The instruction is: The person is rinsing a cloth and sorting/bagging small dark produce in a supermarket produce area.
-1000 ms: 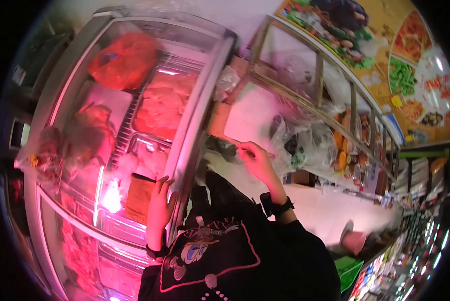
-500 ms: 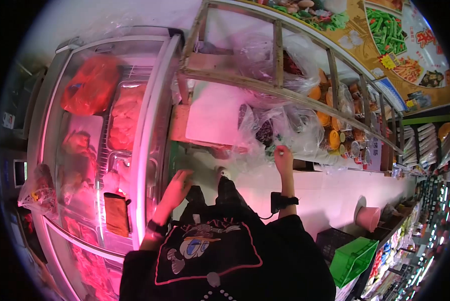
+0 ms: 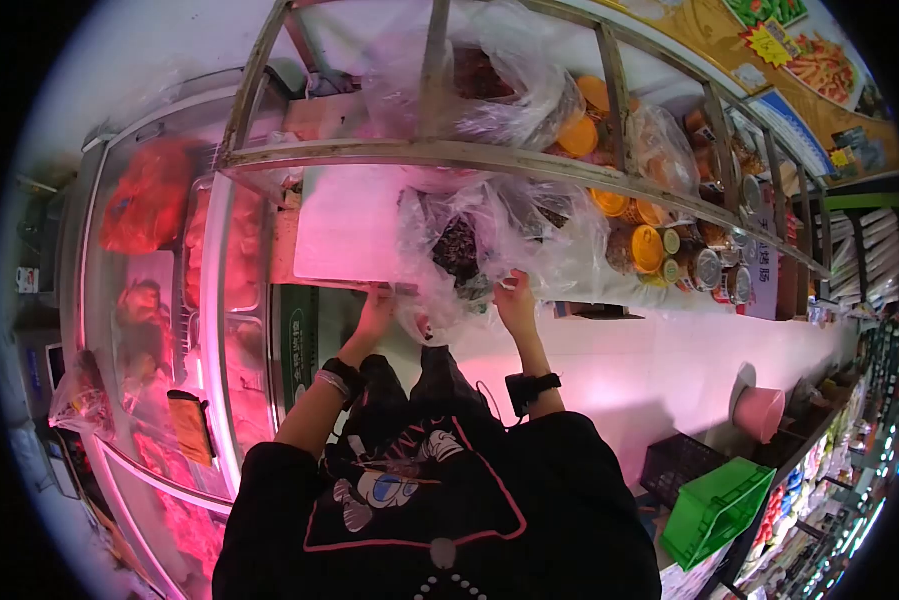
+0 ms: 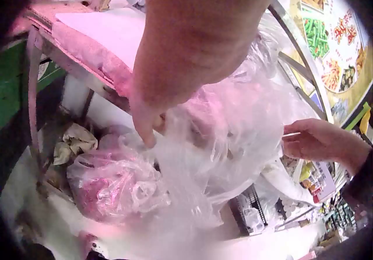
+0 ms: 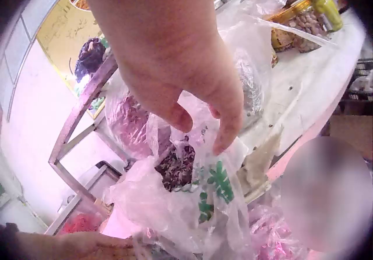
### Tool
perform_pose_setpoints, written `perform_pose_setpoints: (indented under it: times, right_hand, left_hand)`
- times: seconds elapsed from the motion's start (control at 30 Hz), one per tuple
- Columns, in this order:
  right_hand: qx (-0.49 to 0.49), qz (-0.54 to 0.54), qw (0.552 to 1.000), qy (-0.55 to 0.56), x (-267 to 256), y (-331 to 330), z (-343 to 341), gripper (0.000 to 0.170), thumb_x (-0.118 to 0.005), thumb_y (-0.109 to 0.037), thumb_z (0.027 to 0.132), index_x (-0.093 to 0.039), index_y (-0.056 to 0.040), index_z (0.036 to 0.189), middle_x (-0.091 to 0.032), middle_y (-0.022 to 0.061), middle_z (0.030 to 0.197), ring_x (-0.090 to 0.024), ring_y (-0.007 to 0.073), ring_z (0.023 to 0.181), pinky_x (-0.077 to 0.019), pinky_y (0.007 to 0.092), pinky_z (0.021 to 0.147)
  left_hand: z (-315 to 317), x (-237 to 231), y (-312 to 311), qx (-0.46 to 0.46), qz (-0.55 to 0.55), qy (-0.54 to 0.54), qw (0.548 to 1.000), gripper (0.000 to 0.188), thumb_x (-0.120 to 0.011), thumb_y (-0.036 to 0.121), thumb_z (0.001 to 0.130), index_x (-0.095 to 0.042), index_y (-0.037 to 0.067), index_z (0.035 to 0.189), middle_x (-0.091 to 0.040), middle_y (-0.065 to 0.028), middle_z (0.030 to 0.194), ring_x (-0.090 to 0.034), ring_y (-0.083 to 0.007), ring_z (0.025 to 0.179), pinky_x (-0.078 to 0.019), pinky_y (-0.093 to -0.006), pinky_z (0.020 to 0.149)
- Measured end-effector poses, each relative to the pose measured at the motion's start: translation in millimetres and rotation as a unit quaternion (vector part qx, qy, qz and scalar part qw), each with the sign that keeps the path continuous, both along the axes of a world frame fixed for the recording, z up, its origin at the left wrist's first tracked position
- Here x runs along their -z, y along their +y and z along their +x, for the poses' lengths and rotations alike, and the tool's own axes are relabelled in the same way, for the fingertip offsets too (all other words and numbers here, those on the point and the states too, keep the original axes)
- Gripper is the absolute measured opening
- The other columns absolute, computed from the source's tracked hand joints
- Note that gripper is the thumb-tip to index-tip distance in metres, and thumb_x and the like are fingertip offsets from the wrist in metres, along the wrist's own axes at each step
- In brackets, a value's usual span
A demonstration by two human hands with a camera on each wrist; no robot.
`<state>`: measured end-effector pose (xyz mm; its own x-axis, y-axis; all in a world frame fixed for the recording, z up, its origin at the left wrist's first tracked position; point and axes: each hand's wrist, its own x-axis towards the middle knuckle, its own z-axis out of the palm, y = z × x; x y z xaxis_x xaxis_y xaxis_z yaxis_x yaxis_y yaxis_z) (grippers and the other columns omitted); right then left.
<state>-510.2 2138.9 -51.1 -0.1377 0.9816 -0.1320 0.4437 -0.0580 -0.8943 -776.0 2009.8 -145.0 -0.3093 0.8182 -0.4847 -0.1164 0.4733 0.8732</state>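
Note:
A clear plastic bag [image 3: 457, 240] with dark, dried-looking shreds inside stands at the front edge of the counter, its mouth loose and crumpled. My left hand [image 3: 374, 315] is at the bag's near left side, and in the left wrist view its curled fingers [image 4: 152, 129] grip the plastic. On the right side, my right hand [image 3: 514, 300] holds the bag's film with bent fingers [image 5: 226, 135]. Green printing [image 5: 220, 183] shows on the bag below that hand. The dark shreds [image 5: 178, 167] are visible through the opening.
A white board [image 3: 344, 225] lies left of the bag. A metal rack frame [image 3: 469, 155] runs over the counter, with jars [image 3: 647, 248] to the right. The pink-lit meat case [image 3: 244, 300] stands at left, a brown pouch [image 3: 191, 428] on it. A green crate [image 3: 719, 515] sits at lower right.
The left hand has left the meat case's edge and moved right to the bag. The right hand has come to the bag's other side. The view has shifted right along the counter.

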Motion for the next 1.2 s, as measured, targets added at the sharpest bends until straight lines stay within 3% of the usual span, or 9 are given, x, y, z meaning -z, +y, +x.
perform_pose_setpoints:
  times: [0.07, 0.3, 0.47, 0.57, 0.7, 0.8, 0.87, 1.0, 1.2]
  right_hand:
    - [0.046, -0.067, 0.992, 0.101, -3.2, 0.9, -0.4, 0.042, -0.055, -0.009, 0.083, -0.038, 0.0034, 0.119, -0.058, 0.0166, 0.088, -0.063, 0.0228, 0.057, -0.0482, 0.0321, 0.048]
    - [-0.118, -0.172, 0.975, 0.075, -5.9, 21.4, 16.9, 0.038, -0.049, 0.000, 0.082, -0.044, -0.0015, 0.120, -0.054, 0.0146, 0.099, -0.061, 0.0188, 0.062, -0.0471, 0.0294, 0.052]
    - [-0.298, 0.087, 0.949, 0.047, -9.3, 23.5, 14.1, 0.055, -0.057, 0.000, 0.075, -0.044, -0.0086, 0.128, -0.052, 0.0134, 0.102, -0.054, 0.0240, 0.097, -0.0458, 0.0326, 0.077]
    - [-0.350, 0.056, 0.935, -0.016, -48.2, 19.8, 11.6, 0.073, -0.069, -0.006, 0.070, -0.037, -0.0093, 0.135, -0.044, 0.0164, 0.116, -0.041, 0.0295, 0.115, -0.0393, 0.0360, 0.091]
    - [-0.358, 0.044, 0.927, 0.101, -43.0, 8.8, 6.4, 0.089, -0.078, -0.014, 0.063, -0.030, -0.0067, 0.137, -0.032, 0.0203, 0.127, -0.034, 0.0349, 0.119, -0.0324, 0.0400, 0.100]
    - [-0.274, 0.035, 0.961, -0.010, -51.7, -0.4, -14.1, 0.092, -0.081, -0.018, 0.060, -0.029, -0.0039, 0.135, -0.026, 0.0238, 0.129, -0.033, 0.0382, 0.119, -0.0319, 0.0419, 0.101]
    - [-0.177, 0.150, 0.970, 0.075, -34.1, 0.4, -30.0, 0.087, -0.082, -0.017, 0.057, -0.035, -0.0011, 0.128, -0.031, 0.0232, 0.128, -0.032, 0.0428, 0.121, -0.0361, 0.0458, 0.097]
    - [-0.185, 0.173, 0.967, 0.019, -31.8, 17.8, -36.7, 0.074, -0.077, -0.011, 0.063, -0.039, -0.0016, 0.125, -0.043, 0.0224, 0.119, -0.038, 0.0446, 0.116, -0.0399, 0.0457, 0.092]
    - [-0.115, 0.082, 0.982, 0.124, -55.4, 33.6, -49.1, 0.041, -0.061, -0.007, 0.077, -0.049, -0.0024, 0.116, -0.062, 0.0212, 0.097, -0.059, 0.0383, 0.094, -0.0475, 0.0397, 0.079]
  left_hand:
    - [18.3, -63.0, 9.7, -0.084, -0.025, -0.148, 0.985, 0.020, -0.045, 0.011, 0.091, -0.046, 0.009, 0.111, -0.055, -0.0074, 0.094, -0.060, -0.0195, 0.085, -0.0511, -0.0343, 0.072]
    - [43.0, -134.7, 38.9, -0.039, -0.045, -0.168, 0.984, 0.027, -0.045, 0.008, 0.090, -0.045, 0.010, 0.116, -0.055, -0.0061, 0.088, -0.059, -0.0162, 0.069, -0.0500, -0.0303, 0.063]
    - [53.2, -162.0, 61.2, 0.135, 0.036, -0.030, 0.990, 0.035, -0.044, 0.004, 0.088, -0.042, 0.010, 0.122, -0.057, 0.0004, 0.092, -0.050, -0.0073, 0.069, -0.0397, -0.0221, 0.060]
    - [63.7, -177.5, 76.7, 0.133, 0.067, -0.064, 0.987, 0.040, -0.045, 0.003, 0.087, -0.041, 0.011, 0.126, -0.056, -0.0010, 0.100, -0.051, -0.0083, 0.082, -0.0404, -0.0209, 0.068]
    - [79.1, -181.7, 89.6, 0.091, 0.080, -0.091, 0.988, 0.044, -0.051, 0.003, 0.086, -0.042, 0.012, 0.128, -0.056, -0.0074, 0.108, -0.055, -0.0155, 0.093, -0.0449, -0.0259, 0.079]
    - [93.3, -183.1, 100.9, 0.071, 0.084, -0.115, 0.987, 0.045, -0.052, 0.003, 0.087, -0.040, 0.009, 0.130, -0.053, -0.0081, 0.112, -0.054, -0.0179, 0.101, -0.0459, -0.0289, 0.083]
    - [99.4, -186.8, 105.6, 0.082, 0.104, -0.063, 0.989, 0.047, -0.053, 0.004, 0.087, -0.039, 0.008, 0.131, -0.051, -0.0087, 0.114, -0.055, -0.0191, 0.099, -0.0473, -0.0303, 0.081]
    - [103.1, -185.4, 103.9, 0.076, 0.142, -0.104, 0.981, 0.040, -0.053, 0.007, 0.089, -0.043, 0.007, 0.128, -0.053, -0.0057, 0.108, -0.053, -0.0149, 0.099, -0.0448, -0.0265, 0.081]
    - [81.4, -185.6, 86.6, -0.001, 0.212, 0.173, 0.962, 0.022, -0.055, 0.003, 0.087, -0.053, 0.002, 0.109, -0.060, -0.0047, 0.095, -0.058, -0.0135, 0.091, -0.0462, -0.0251, 0.078]
